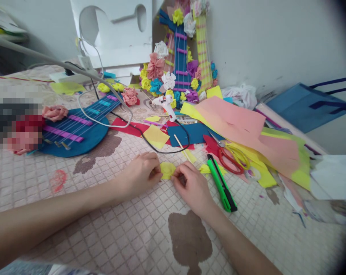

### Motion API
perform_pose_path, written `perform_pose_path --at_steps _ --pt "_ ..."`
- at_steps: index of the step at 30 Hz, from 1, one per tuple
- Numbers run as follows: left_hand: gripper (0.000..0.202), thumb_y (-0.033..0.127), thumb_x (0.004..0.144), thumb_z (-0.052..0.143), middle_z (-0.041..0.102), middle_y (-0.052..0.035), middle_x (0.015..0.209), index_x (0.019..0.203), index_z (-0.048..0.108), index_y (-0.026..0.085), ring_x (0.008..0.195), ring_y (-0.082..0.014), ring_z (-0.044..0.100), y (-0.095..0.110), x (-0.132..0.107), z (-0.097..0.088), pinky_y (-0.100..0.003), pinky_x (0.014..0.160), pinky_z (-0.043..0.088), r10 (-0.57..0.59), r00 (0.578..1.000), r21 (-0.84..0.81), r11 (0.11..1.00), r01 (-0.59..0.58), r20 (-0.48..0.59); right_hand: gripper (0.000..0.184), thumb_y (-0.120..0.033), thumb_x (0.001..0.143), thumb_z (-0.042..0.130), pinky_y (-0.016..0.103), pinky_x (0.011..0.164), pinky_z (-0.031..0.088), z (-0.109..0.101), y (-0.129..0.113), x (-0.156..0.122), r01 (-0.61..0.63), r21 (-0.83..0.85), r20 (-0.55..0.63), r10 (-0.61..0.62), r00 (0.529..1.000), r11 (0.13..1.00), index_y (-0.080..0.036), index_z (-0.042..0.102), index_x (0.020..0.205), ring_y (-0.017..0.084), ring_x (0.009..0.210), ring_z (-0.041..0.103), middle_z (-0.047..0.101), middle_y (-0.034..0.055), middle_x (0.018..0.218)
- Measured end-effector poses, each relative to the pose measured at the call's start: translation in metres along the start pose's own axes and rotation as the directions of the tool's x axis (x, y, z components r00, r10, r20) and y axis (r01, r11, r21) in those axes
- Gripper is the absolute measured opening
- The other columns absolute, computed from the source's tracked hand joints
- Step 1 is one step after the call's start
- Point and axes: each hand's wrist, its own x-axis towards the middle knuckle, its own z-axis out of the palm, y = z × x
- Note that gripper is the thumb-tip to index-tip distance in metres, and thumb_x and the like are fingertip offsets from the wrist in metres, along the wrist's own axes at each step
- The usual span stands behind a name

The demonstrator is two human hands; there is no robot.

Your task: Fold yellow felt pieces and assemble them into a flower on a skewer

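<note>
My left hand [141,172] and my right hand [191,185] meet low over the tiled cloth, both pinching a small crumpled piece of yellow paper [167,170] between their fingertips. Fingers of both hands are curled and pressed on it. A green utility knife [222,182] lies just right of my right hand. Red-and-yellow scissors [231,154] rest beyond it. A white glue gun [166,104] lies farther back, its black cord looping toward the hands. A wooden stick [181,145] lies on a blue paper sheet.
Pink, yellow and green paper sheets [247,133] pile up at the right. A blue paper guitar [75,128] lies at the left, another decorated with paper flowers [178,57] leans on the wall. A blue bag [307,107] sits far right.
</note>
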Motion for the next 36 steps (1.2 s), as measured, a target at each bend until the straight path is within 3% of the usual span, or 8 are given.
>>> perform_pose_path --at_steps 7,23,27,31,36 --pt "0.011 0.005 0.073 0.053 0.054 -0.0033 0.075 0.066 0.056 0.014 0.072 -0.0152 0.051 0.0008 -0.0028 0.0007 -0.027 0.067 0.041 -0.008 1.0 0.02 1.0 0.008 -0.003 0.01 -0.014 0.08 0.053 0.028 0.065 0.041 -0.0016 -0.0016 -0.0004 -0.008 0.023 0.007 0.008 1.0 1.0 -0.02 0.049 0.073 0.016 0.074 0.055 0.053 0.0009 0.079" --pt "0.011 0.005 0.07 0.052 0.054 -0.0026 0.075 0.065 0.053 0.015 0.072 -0.0158 0.051 0.0029 -0.0024 0.0029 -0.028 0.067 0.041 0.003 1.0 0.076 0.997 -0.001 -0.024 0.012 -0.015 0.081 0.055 0.029 0.065 0.04 0.0035 -0.0032 -0.0005 0.006 -0.107 -0.035 -0.01 0.999 0.994 -0.021 0.047 0.072 0.018 0.076 0.054 0.053 0.0004 0.079" --pt "0.013 0.004 0.071 0.054 0.056 -0.0036 0.083 0.077 0.056 0.015 0.077 -0.0168 0.053 0.003 -0.0042 0.0026 -0.029 0.068 0.042 -0.019 0.999 0.03 0.999 0.02 -0.041 0.009 -0.013 0.08 0.055 0.029 0.064 0.041 0.0023 -0.003 -0.0025 -0.003 -0.049 -0.048 0.001 0.999 0.999 -0.02 0.049 0.083 0.017 0.076 0.055 0.052 0.0017 0.087" --pt "0.018 0.004 0.077 0.051 0.057 -0.004 0.089 0.081 0.063 0.017 0.083 -0.0169 0.055 0.0017 -0.0037 -0.0006 -0.03 0.075 0.043 0.023 1.0 -0.026 0.999 -0.023 0.007 0.012 -0.011 0.083 0.05 0.028 0.067 0.043 -0.0008 -0.0017 -0.0035 0.03 0.0 0.002 -0.03 1.0 1.0 -0.022 0.054 0.085 0.017 0.081 0.056 0.053 0.0023 0.09" --pt "0.011 0.012 0.081 0.054 0.058 -0.0039 0.079 0.074 0.062 0.016 0.077 -0.0167 0.055 0.001 0.0012 -0.0026 -0.029 0.07 0.043 0.013 0.999 -0.006 1.0 -0.013 0.039 0.007 -0.017 0.086 0.05 0.029 0.068 0.043 0.0002 -0.0043 -0.0009 0.023 -0.043 -0.003 -0.023 1.0 0.999 -0.021 0.055 0.083 0.017 0.08 0.056 0.055 0.0032 0.088"
